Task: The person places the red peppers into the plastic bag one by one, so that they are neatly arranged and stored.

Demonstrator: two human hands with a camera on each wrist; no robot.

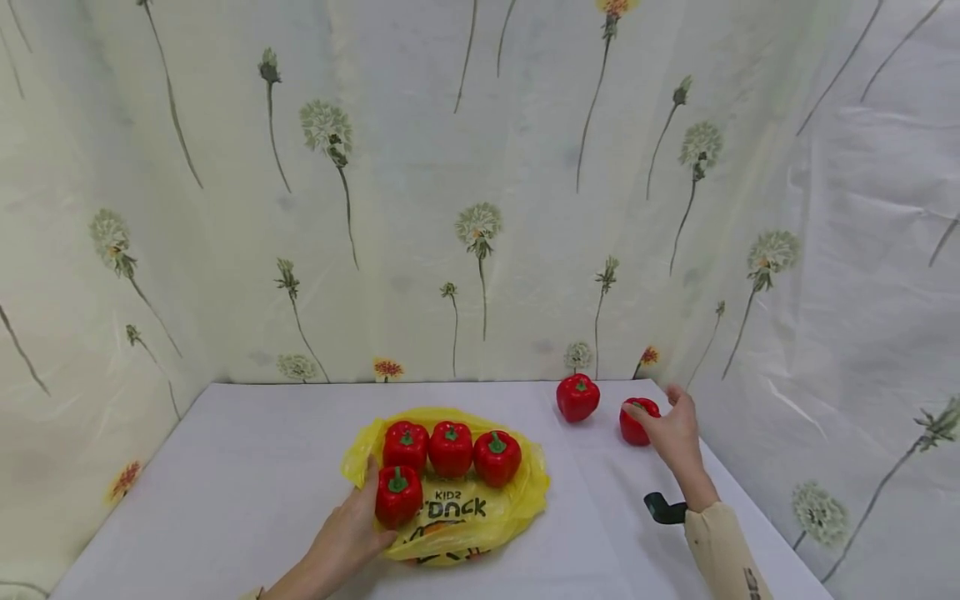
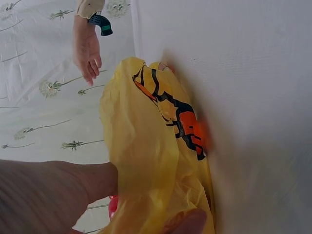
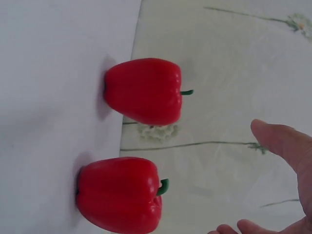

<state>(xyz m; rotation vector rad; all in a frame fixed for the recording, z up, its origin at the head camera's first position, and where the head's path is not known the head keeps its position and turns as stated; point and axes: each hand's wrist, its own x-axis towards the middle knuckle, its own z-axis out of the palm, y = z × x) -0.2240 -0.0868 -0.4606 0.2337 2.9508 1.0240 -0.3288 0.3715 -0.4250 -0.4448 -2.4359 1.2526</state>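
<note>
My left hand (image 1: pixel 343 527) holds the left edge of the yellow plastic bag (image 1: pixel 521 518), fingers and thumb curled there beside the nearest of four red bell peppers (image 1: pixel 451 452) sitting together on or in it; I cannot tell which. Right of the bag, a fifth pepper (image 1: pixel 577 402) stands on the white table (image 1: pixel 270 467), with a sixth pepper (image 1: pixel 634 430) further right. Beside that one, my right hand (image 1: pixel 677 437) has its fingers spread, gripping nothing. I judge this a reach for the sixth, calling for thumb and fingers to close around its sides.
</note>
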